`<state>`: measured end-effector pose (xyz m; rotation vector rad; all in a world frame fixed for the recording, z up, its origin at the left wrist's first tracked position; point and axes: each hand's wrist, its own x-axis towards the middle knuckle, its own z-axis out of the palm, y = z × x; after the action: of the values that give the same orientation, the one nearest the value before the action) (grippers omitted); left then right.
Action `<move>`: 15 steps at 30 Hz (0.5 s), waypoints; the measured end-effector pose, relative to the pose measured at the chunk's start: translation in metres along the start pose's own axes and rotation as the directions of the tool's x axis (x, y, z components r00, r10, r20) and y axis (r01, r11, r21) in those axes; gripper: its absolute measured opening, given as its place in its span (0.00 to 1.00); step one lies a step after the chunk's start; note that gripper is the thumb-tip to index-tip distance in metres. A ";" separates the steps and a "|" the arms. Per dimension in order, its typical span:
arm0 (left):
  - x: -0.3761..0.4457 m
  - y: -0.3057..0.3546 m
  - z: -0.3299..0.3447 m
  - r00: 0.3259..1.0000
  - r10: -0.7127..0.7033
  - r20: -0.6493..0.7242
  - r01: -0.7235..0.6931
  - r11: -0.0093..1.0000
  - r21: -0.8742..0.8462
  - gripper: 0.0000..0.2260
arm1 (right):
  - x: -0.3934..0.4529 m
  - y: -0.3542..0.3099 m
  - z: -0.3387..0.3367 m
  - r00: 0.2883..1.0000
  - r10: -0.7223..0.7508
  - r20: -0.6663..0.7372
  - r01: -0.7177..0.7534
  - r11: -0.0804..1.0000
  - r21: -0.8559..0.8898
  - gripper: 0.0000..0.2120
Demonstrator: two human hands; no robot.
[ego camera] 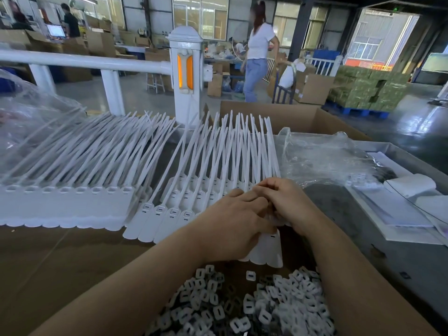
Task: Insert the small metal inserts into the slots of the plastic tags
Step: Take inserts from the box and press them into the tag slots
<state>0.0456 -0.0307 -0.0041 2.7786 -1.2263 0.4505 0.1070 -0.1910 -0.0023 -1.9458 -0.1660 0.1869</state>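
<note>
Landmark: the cardboard tray point(60, 263) that served as the work surface; all places below were taken from it.
Tags, far-left of tray: a fanned strip of white plastic tags point(70, 204) lay flat, tails pointing away from the worker; their head slots looked open, though glare made this uncertain.
Tags, centre of tray: a second strip point(167, 219) lay just beside the first; dark marks in its visible heads suggested inserts already seated, by my judgement.
Inserts: a heap of small metal inserts point(244, 304) sat at the near edge of the tray, between the forearms.
Left hand: the left hand point(232, 219) lay across the right end of the centre strip, fingers bent down over the tags; whether it pinched anything could not be told.
Right hand: the right hand point(286, 202) met the left over the same tag heads, fingers curled inward; its contents were hidden.
Progress: partly done, judged from the large heap and the unfilled-looking strip.
Hidden: the tag heads under both hands and any insert being seated.
Beyond tray, right: a clear plastic bag point(322, 156), contents unreadable.
</note>
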 end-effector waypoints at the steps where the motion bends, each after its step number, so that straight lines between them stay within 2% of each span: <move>1: -0.001 0.000 0.001 1.000 -0.001 -0.007 0.001 1.000 0.005 0.16 | 0.000 0.000 0.000 1.000 -0.001 -0.001 0.000 1.000 -0.010 0.07; 8: -0.009 -0.007 0.003 0.993 -0.094 0.067 0.098 0.993 -0.064 0.17 | -0.001 0.000 0.001 1.000 -0.010 0.005 0.010 0.998 -0.056 0.07; 13: -0.014 -0.019 0.004 0.942 -0.170 0.290 0.244 0.939 -0.242 0.19 | -0.003 -0.002 0.001 1.000 -0.011 0.014 0.012 0.997 -0.082 0.07; 15: -0.013 -0.024 0.000 0.928 -0.198 0.316 0.316 0.869 -0.380 0.25 | -0.003 -0.004 0.000 1.000 -0.015 0.008 0.016 0.996 -0.085 0.07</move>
<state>0.0546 -0.0051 -0.0065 2.6081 -0.8330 -0.2047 0.1039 -0.1903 0.0012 -2.0276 -0.1972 0.1795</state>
